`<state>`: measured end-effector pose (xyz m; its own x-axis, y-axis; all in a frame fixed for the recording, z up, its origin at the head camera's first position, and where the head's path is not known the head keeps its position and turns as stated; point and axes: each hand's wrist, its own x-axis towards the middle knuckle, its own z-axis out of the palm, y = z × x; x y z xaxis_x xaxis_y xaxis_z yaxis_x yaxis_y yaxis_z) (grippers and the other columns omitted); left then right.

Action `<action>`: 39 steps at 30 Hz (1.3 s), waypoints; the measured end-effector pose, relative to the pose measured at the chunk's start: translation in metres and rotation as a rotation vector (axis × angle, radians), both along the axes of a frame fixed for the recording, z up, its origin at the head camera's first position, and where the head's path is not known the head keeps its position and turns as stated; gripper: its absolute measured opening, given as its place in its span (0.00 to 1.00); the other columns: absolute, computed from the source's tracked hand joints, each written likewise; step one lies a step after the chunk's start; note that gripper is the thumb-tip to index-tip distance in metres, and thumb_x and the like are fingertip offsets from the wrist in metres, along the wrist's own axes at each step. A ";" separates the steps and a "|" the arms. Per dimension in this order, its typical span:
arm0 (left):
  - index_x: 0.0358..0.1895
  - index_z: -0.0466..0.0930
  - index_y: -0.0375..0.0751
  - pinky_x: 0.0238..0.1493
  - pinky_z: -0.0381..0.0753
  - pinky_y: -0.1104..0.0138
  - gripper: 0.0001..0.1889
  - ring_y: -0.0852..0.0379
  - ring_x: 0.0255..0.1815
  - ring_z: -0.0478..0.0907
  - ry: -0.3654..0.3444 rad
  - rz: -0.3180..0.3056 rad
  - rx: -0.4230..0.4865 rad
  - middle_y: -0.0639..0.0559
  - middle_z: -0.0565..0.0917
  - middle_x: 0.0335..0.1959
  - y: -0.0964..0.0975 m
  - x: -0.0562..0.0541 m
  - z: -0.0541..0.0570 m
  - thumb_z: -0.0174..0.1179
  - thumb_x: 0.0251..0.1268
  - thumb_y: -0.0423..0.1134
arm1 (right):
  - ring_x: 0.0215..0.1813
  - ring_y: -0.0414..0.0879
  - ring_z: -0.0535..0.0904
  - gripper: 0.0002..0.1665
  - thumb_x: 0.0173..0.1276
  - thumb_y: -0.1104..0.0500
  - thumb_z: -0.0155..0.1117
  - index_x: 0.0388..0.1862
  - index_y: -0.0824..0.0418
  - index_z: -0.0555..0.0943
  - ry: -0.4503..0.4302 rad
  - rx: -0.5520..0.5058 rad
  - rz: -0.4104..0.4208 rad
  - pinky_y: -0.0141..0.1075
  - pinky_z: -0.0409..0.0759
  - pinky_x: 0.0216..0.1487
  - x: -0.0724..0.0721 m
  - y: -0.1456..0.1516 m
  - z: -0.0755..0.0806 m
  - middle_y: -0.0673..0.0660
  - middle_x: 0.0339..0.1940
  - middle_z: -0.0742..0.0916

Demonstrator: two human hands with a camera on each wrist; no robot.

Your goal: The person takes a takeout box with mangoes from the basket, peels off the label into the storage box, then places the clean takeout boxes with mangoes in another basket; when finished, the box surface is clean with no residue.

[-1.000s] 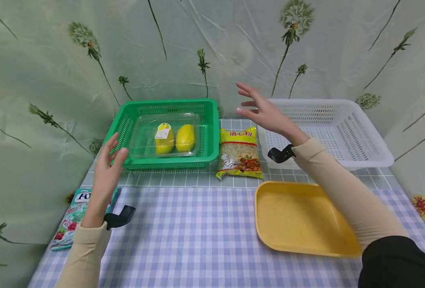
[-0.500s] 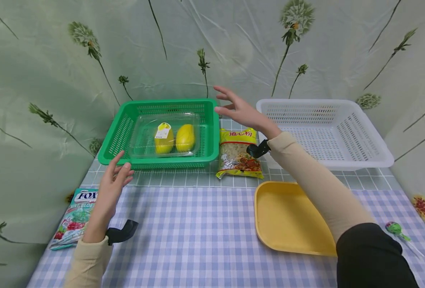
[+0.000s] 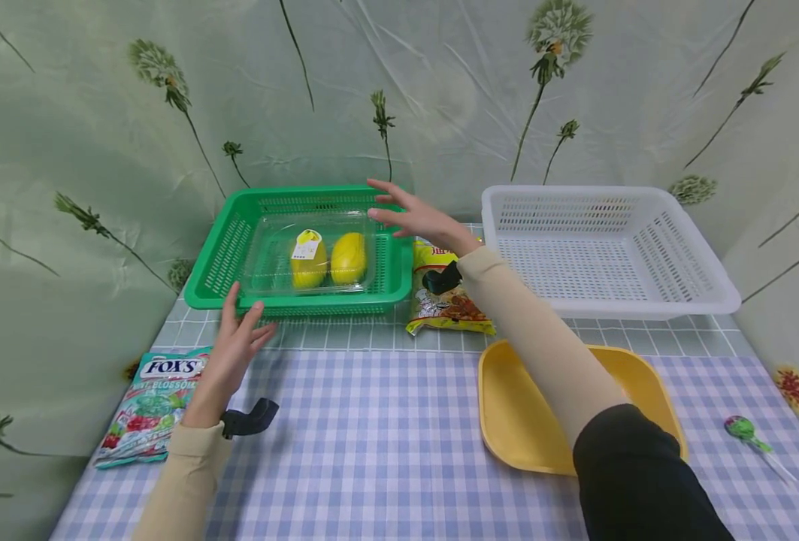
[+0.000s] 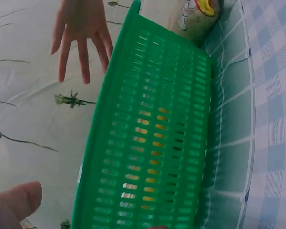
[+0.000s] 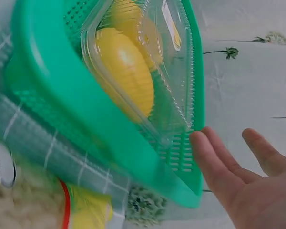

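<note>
A green basket [image 3: 237,302] stands at the back left. Inside it lies a clear plastic box [image 3: 270,259] with two yellow mangoes [image 3: 349,259] and a white label. My right hand [image 3: 416,218], fingers spread and holding nothing, is over the basket's right end. In the right wrist view the fingertips [image 5: 202,143] appear beside the basket's rim. My left hand [image 3: 230,357] hovers before the basket's front left corner, its fingers apart and nothing in them. The left wrist view shows the left thumb [image 4: 26,198] near the basket's slotted wall [image 4: 148,129].
A yellow pasta bag [image 3: 440,308] lies right of the green basket, partly hidden by the right wrist. A white basket [image 3: 575,300] stands at back right. The right arm crosses a yellow tray [image 3: 521,421]. A lollipop [image 3: 744,430] lies far right; a teal candy bag [image 3: 149,413], left.
My right hand has moved left from beside the white basket to over the green basket's right end. The left hand has shifted right and slightly nearer, uncovering more of the candy bag.
</note>
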<state>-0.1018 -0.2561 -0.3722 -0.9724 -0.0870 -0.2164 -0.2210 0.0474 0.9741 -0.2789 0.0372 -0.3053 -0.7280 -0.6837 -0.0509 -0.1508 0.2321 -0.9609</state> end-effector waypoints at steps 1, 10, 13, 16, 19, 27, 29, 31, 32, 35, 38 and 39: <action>0.74 0.18 0.62 0.70 0.52 0.50 0.42 0.31 0.70 0.53 0.001 0.007 0.007 0.42 0.23 0.74 0.001 -0.002 -0.001 0.43 0.75 0.53 | 0.68 0.54 0.65 0.38 0.76 0.51 0.51 0.78 0.43 0.47 -0.020 0.002 0.000 0.50 0.67 0.64 -0.001 -0.002 -0.002 0.56 0.76 0.56; 0.76 0.25 0.61 0.69 0.57 0.52 0.41 0.33 0.70 0.54 0.076 0.138 0.003 0.44 0.25 0.75 0.011 -0.011 -0.018 0.47 0.74 0.47 | 0.73 0.58 0.54 0.39 0.75 0.52 0.52 0.78 0.40 0.47 -0.154 0.004 -0.007 0.58 0.60 0.66 -0.005 -0.021 -0.012 0.57 0.77 0.49; 0.76 0.29 0.62 0.69 0.58 0.52 0.39 0.37 0.71 0.54 0.099 0.191 -0.003 0.47 0.26 0.76 0.015 -0.013 -0.023 0.48 0.74 0.45 | 0.73 0.60 0.53 0.39 0.75 0.52 0.52 0.78 0.41 0.47 -0.173 0.018 -0.009 0.59 0.58 0.67 -0.006 -0.027 -0.016 0.58 0.77 0.47; 0.76 0.31 0.63 0.69 0.58 0.53 0.39 0.40 0.72 0.54 0.120 0.222 0.013 0.49 0.27 0.76 0.017 -0.013 -0.027 0.48 0.74 0.44 | 0.73 0.63 0.51 0.38 0.75 0.53 0.53 0.78 0.41 0.48 -0.199 0.029 -0.014 0.60 0.57 0.67 -0.006 -0.033 -0.019 0.55 0.78 0.44; 0.76 0.31 0.65 0.69 0.58 0.55 0.39 0.41 0.71 0.55 0.132 0.244 0.035 0.52 0.28 0.76 0.019 -0.013 -0.027 0.49 0.74 0.43 | 0.73 0.67 0.49 0.39 0.75 0.53 0.54 0.78 0.41 0.48 -0.228 0.052 -0.021 0.61 0.56 0.67 -0.006 -0.040 -0.022 0.53 0.78 0.44; 0.76 0.32 0.63 0.68 0.60 0.58 0.41 0.43 0.71 0.56 0.156 0.272 0.078 0.54 0.28 0.75 0.019 -0.014 -0.027 0.52 0.73 0.40 | 0.74 0.67 0.47 0.40 0.74 0.56 0.55 0.78 0.42 0.49 -0.311 0.101 -0.057 0.65 0.57 0.65 -0.004 -0.056 -0.032 0.50 0.79 0.44; 0.76 0.32 0.63 0.68 0.60 0.59 0.41 0.43 0.71 0.56 0.154 0.271 0.083 0.54 0.28 0.75 0.018 -0.015 -0.027 0.52 0.73 0.39 | 0.74 0.66 0.47 0.40 0.74 0.57 0.55 0.78 0.42 0.49 -0.330 0.107 -0.061 0.65 0.59 0.63 -0.003 -0.060 -0.034 0.51 0.79 0.43; 0.76 0.33 0.63 0.68 0.61 0.60 0.41 0.44 0.71 0.57 0.150 0.271 0.088 0.54 0.28 0.75 0.018 -0.015 -0.027 0.52 0.73 0.39 | 0.74 0.65 0.47 0.41 0.74 0.58 0.55 0.78 0.41 0.49 -0.358 0.111 -0.066 0.65 0.61 0.62 -0.003 -0.064 -0.036 0.52 0.79 0.44; 0.76 0.33 0.63 0.68 0.61 0.60 0.41 0.44 0.71 0.57 0.147 0.271 0.090 0.54 0.28 0.75 0.018 -0.015 -0.027 0.52 0.73 0.39 | 0.74 0.65 0.47 0.41 0.74 0.58 0.55 0.78 0.41 0.48 -0.367 0.114 -0.069 0.65 0.62 0.61 -0.002 -0.066 -0.036 0.53 0.78 0.45; 0.76 0.33 0.64 0.68 0.61 0.60 0.41 0.44 0.71 0.57 0.141 0.272 0.090 0.54 0.27 0.75 0.017 -0.016 -0.027 0.53 0.72 0.38 | 0.74 0.65 0.48 0.41 0.75 0.61 0.53 0.78 0.42 0.48 -0.382 0.127 -0.083 0.64 0.66 0.59 -0.001 -0.070 -0.038 0.55 0.78 0.46; 0.76 0.33 0.64 0.68 0.61 0.59 0.41 0.44 0.71 0.56 0.138 0.272 0.088 0.54 0.27 0.75 0.017 -0.016 -0.027 0.52 0.72 0.38 | 0.72 0.66 0.52 0.41 0.75 0.64 0.51 0.78 0.42 0.48 -0.393 0.144 -0.100 0.63 0.69 0.57 0.000 -0.072 -0.039 0.56 0.78 0.46; 0.76 0.33 0.63 0.68 0.61 0.59 0.41 0.44 0.71 0.56 0.138 0.273 0.089 0.54 0.27 0.75 0.017 -0.016 -0.028 0.52 0.72 0.37 | 0.72 0.66 0.54 0.42 0.74 0.65 0.51 0.78 0.41 0.48 -0.396 0.152 -0.105 0.61 0.71 0.57 0.000 -0.072 -0.039 0.56 0.78 0.46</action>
